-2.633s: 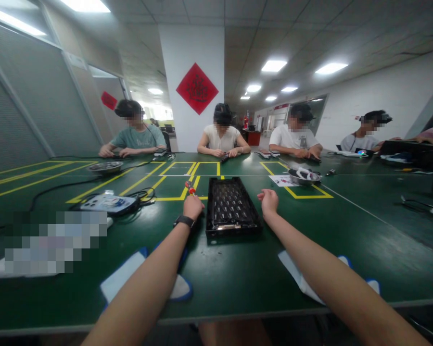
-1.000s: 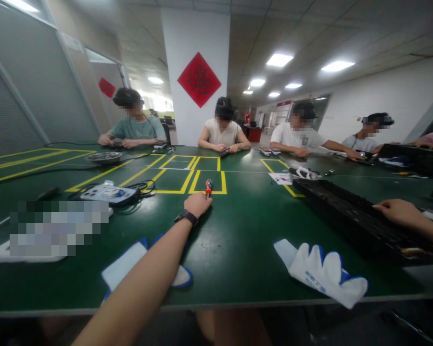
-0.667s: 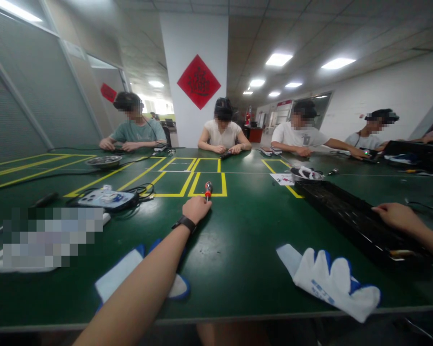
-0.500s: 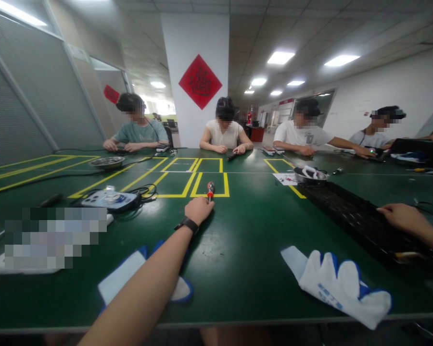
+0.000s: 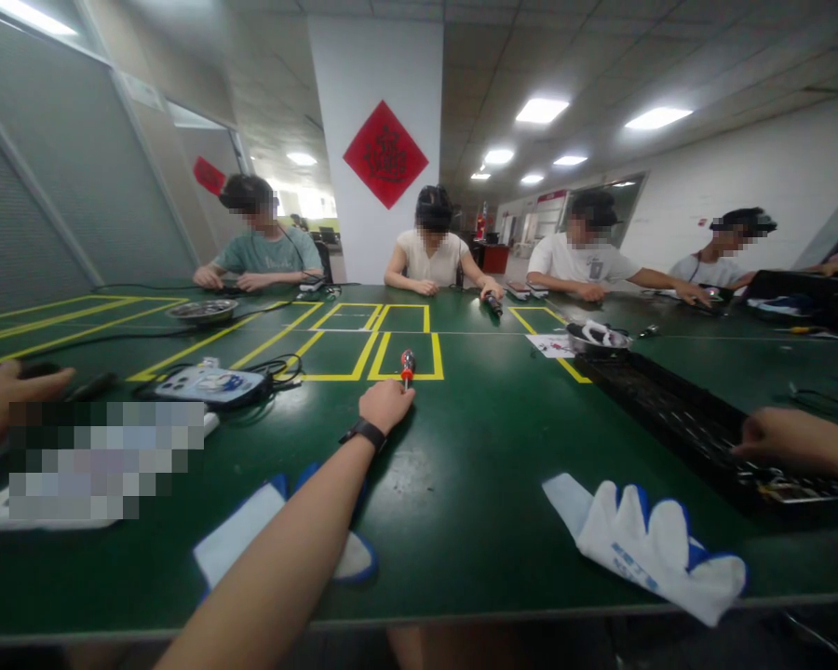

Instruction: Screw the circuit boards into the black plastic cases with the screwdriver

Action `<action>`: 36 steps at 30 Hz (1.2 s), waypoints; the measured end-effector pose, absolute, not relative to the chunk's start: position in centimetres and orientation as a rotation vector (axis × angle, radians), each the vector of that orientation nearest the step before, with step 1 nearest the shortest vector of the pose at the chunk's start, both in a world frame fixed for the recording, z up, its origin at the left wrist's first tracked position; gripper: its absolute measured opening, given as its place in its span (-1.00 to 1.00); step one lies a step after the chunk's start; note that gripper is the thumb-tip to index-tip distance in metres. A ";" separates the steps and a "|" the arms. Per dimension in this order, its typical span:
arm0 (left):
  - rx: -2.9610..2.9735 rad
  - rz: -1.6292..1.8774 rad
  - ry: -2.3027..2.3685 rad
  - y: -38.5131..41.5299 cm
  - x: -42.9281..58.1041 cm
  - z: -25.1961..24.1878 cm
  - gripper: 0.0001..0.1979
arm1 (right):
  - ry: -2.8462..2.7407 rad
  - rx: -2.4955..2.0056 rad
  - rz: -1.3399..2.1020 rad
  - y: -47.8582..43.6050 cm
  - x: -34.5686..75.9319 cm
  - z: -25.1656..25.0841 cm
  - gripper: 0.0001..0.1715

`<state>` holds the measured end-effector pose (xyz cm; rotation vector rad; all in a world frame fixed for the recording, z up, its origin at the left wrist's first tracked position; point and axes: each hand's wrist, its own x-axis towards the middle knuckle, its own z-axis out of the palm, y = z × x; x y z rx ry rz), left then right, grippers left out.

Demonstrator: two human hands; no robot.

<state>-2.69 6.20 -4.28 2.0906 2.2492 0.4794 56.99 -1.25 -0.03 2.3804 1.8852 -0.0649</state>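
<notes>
The left hand is wrapped round the shaft end of a red-and-clear screwdriver, tip hidden, handle pointing to the far side: a hold suited, I judge, to keeping the tool out of the way rather than turning it. The right hand reaches wide because the black tray-like housing lies slantwise at right; its fingers curl at the housing, though whether they grip it I cannot tell. Two work gloves lie near, one at right, one partly under the left forearm, apparently taken off for bare-fingered handling.
</notes>
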 end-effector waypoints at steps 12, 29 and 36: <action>2.119 0.480 2.209 5.4 -2.7 -4.0 -0.61 | 2.006 2.214 -0.363 -5.7 53.3 0.1 -0.63; 2.131 0.404 2.223 5.4 -2.5 -3.7 -0.60 | 1.766 2.257 -0.429 -4.2 52.0 1.2 -0.66; 2.146 0.427 2.211 5.6 -2.6 -3.8 -0.59 | 1.772 2.383 -0.600 -4.8 51.6 0.9 -0.67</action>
